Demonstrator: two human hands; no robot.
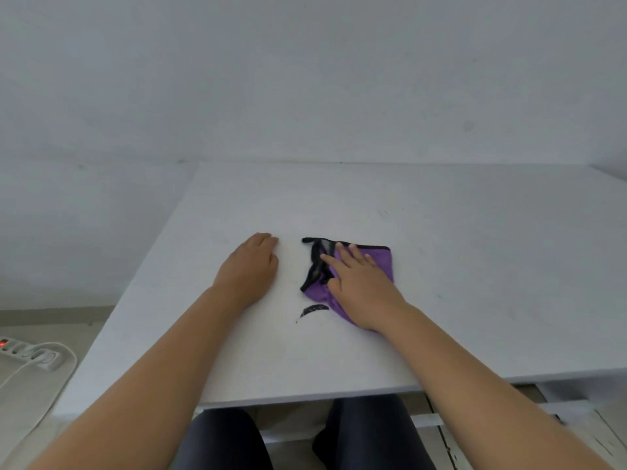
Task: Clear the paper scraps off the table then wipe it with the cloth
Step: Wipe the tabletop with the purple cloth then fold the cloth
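Right hand (361, 286) flat, fingers spread, pressing purple cloth (381, 262) mid-table (475, 266). Left hand (251, 266) rests open beside it. No scraps visible; wiping step likely. Next: sweep cloth across surface.

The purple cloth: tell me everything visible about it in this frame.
The purple cloth is soft fabric with black edging, bunched and folded over along its left side. It lies flat on the white table, right of centre. The right hand presses on it with straight, spread fingers, covering its middle. The left hand rests on the table apart from it.
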